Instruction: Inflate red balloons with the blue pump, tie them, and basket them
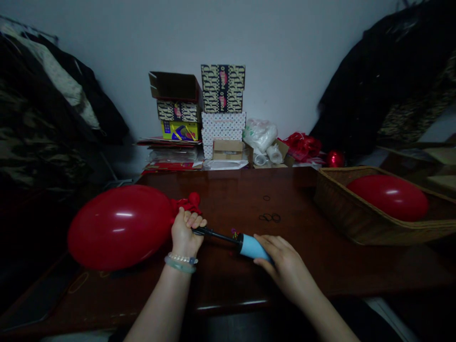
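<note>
A large inflated red balloon [121, 228] lies to the left, its neck end running up against my left hand [187, 228]. That hand is closed round the black end of a hand balloon pump; the balloon's neck is hidden in or behind the fist. The pump's blue barrel [251, 246] is in the grip of my right hand [283, 261], with a length of black rod showing between barrel and left fist. Limp red balloons [188, 203] lie just beyond my left hand. Small purple bits [234, 232] show behind the rod.
On the right stands a wicker basket [335, 213] with another inflated red balloon [392, 197] in it. Rubber bands [270, 217] lie on the dark wooden table [228, 190]. Stacked boxes [223, 90] and plastic bags [261, 134] line the wall. Clothes hang at both sides.
</note>
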`<state>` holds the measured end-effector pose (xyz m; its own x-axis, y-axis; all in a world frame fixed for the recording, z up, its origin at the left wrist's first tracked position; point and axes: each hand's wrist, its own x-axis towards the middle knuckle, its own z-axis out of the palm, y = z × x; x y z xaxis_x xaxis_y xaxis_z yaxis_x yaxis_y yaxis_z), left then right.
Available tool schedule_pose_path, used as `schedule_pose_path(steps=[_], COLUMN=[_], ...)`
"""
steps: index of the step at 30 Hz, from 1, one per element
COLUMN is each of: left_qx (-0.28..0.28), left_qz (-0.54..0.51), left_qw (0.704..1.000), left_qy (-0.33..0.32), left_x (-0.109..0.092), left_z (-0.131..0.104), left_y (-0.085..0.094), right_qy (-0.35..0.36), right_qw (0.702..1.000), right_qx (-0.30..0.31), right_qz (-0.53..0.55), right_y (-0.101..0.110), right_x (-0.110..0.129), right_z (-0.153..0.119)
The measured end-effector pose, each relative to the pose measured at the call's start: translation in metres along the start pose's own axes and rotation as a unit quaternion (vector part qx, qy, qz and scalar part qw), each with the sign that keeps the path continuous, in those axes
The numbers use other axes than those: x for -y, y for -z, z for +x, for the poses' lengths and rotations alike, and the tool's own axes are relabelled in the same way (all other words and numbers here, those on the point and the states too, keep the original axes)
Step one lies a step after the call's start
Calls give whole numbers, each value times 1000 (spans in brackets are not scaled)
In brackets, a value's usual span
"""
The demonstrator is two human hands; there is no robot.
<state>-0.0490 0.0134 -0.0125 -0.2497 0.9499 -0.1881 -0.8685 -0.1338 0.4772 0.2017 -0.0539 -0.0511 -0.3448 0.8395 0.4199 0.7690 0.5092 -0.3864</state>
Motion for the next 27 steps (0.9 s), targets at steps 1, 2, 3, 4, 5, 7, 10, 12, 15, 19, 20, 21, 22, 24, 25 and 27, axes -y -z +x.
schedule_pose_path(steps=[1,2,3,4,5,7,10,12,15,19,20,21,22,24,25,27], left_qx=[4,7,10,12,14,19,23,22,18,24,26,30,33,38,38,34], left_qz=[1,2,3,5,7,11,20,28,40,52,51,49,46,36,31,20], left_qw=[1000,1000,1000,1000,999,999,998,998,998,997,997,997,997,998,998,999], left_qy=[5,11,17,25,32,46,58,60,53,58,60,59,55,44,39,30], left_x=[4,8,13,17,21,29,36,38,37,36,35,33,31,24,19,9], left_z=[-1,-3,-5,-6,-8,-12,-16,-19,-21,-23,-22,-22,-21,-18,-16,-11], left_y=[0,0,0,-1,-1,-2,-5,-6,-8,-8,-9,-9,-10,-11,-10,-9], right_qy=[2,3,4,5,6,7,2,-1,-7,-24,-28,-32,-35,-41,-44,-49], right_qw=[1000,1000,1000,1000,1000,1000,1000,1000,999,990,988,986,984,982,981,980], right_qx=[-3,-5,-7,-9,-9,-8,1,7,29,93,105,111,116,128,134,142], right_qz=[-3,-5,-6,-4,-2,4,11,19,40,98,111,120,127,134,136,133], right_y=[-2,-3,-5,-7,-10,-14,-19,-19,-14,-2,1,4,7,12,14,17], right_x=[2,4,6,8,11,16,20,20,18,12,11,9,7,4,2,-2], right_z=[0,-1,-1,-1,-2,-2,-2,-1,2,4,4,4,4,5,5,5])
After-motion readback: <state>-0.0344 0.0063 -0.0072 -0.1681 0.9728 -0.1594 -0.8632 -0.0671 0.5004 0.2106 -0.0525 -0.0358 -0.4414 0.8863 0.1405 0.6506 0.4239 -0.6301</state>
